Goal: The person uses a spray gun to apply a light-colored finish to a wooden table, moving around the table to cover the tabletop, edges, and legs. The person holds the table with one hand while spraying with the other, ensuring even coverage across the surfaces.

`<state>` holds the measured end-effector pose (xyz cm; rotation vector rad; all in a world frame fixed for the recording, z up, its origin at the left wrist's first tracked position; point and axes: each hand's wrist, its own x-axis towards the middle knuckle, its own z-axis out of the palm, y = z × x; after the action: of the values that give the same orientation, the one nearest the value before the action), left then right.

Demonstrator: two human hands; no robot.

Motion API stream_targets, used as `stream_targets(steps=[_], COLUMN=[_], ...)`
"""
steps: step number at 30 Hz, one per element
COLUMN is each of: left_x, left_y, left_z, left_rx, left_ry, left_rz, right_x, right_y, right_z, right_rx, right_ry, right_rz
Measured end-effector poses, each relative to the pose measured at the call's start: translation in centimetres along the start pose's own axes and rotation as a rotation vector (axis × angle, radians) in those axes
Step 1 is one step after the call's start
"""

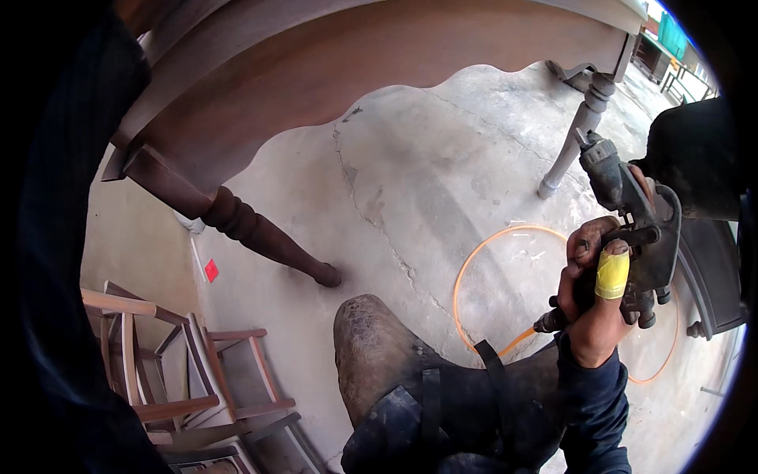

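Observation:
My right hand (594, 296), with yellow tape around the thumb, is wrapped around the handle of a dark spray gun (624, 201). The gun's nozzle end points up, toward a turned table leg (576, 138). An orange hose (517, 341) runs to the fitting at the handle's base. Across the top stretches a wooden table (316, 87) with a scalloped apron, coloured brown to greyish. Its nearer turned leg (264, 233) is dark brown. At the upper left, my left arm in a dark sleeve (99, 103) reaches up beside the table; the fingers of that hand cannot be made out.
Wooden chair frames (170, 363) are piled at the lower left. The hose loops over the cracked concrete floor (410, 189), where a small red scrap (211, 270) lies by the wall. Dark furniture (711, 268) stands at the right. My dusty knee (371, 340) is below the table.

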<state>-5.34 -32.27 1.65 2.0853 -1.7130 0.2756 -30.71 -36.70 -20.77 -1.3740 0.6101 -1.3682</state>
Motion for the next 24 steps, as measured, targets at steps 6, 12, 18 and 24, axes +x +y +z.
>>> stream_targets(steps=[6, 12, 18, 24], left_x=[-0.9, -1.1, -1.5, -1.8], left_y=[-0.4, -1.5, -1.7, -1.6], left_z=[-0.3, -0.9, -1.0, -1.4], left_rx=[0.010, 0.010, 0.023, 0.034], left_ry=[-0.031, -0.037, -0.059, -0.071], left_rz=[0.014, 0.012, -0.010, -0.037], right_x=[-1.5, -2.7, -3.7, -4.7], right_y=[0.3, -0.5, -0.4, -0.7], right_z=[1.9, 4.2, 7.5, 10.3], right_rx=[0.173, 0.178, 0.341, 0.204], right_ry=[-0.063, -0.136, -0.216, -0.197], right_rz=[0.105, 0.204, 0.163, 0.200])
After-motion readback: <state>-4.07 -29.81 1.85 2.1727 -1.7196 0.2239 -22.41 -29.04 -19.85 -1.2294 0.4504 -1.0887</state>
